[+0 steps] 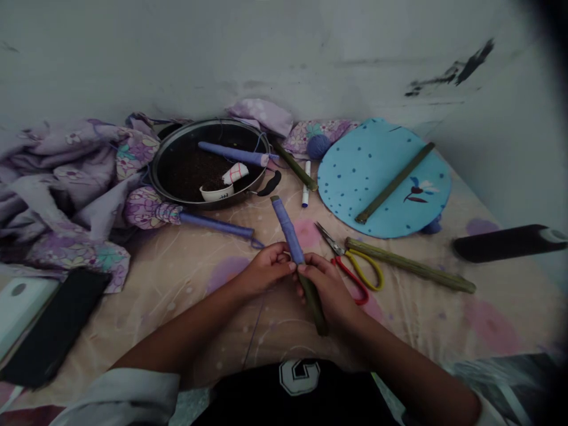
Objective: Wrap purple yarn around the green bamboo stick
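Both hands meet on a green stick (316, 309) whose upper half is wound in purple yarn (287, 228). My left hand (265, 269) pinches it at the edge of the wrapping. My right hand (328, 287) is closed round the bare green part just below. A thin purple thread (254, 337) trails down from the hands toward my body. Red and yellow handled pliers (355, 266) lie just right of my right hand.
A dark pan (177, 171) holds a wrapped stick, a white cup and a small roll. Another wrapped stick (217, 226), a marker (306, 184), bare green sticks (410, 266), a blue dotted round board (381, 171), a yarn ball (318, 145), purple floral cloth (66, 189) and a black phone (53, 328) surround me.
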A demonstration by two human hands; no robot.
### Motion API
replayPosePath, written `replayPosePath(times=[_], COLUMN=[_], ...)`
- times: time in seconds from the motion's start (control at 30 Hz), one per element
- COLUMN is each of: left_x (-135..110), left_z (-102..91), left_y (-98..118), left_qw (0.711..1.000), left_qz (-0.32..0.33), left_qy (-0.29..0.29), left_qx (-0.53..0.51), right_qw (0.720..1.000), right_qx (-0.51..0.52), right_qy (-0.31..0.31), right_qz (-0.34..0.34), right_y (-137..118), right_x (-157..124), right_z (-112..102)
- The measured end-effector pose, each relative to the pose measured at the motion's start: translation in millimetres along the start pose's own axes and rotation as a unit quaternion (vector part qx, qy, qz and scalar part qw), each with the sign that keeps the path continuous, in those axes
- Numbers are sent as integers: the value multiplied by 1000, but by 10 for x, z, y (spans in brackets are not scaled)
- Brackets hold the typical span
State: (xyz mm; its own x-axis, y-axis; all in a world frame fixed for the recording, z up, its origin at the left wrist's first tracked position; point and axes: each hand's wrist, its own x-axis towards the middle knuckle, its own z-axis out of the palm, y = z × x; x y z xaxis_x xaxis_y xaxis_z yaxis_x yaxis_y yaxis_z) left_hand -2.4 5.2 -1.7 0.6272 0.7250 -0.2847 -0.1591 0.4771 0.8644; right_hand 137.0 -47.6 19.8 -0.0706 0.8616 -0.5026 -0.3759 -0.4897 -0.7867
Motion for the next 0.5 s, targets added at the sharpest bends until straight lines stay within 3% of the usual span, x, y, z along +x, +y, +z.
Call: replayPosePath(times=[0.27, 0.5], left_x=[1, -9], left_z=[-52, 5], left_y=[-3, -24], left_qw=[999, 1000], left_qz=[-16, 19], left_qy=[-48, -21], left_qx=[13, -13], right_qw=[998, 997], right_qx=[55, 75], right_qy=[-38, -25], right_qz=[4, 16], right_y=[41, 68], right_x=[49, 43], right_z=[-13, -11])
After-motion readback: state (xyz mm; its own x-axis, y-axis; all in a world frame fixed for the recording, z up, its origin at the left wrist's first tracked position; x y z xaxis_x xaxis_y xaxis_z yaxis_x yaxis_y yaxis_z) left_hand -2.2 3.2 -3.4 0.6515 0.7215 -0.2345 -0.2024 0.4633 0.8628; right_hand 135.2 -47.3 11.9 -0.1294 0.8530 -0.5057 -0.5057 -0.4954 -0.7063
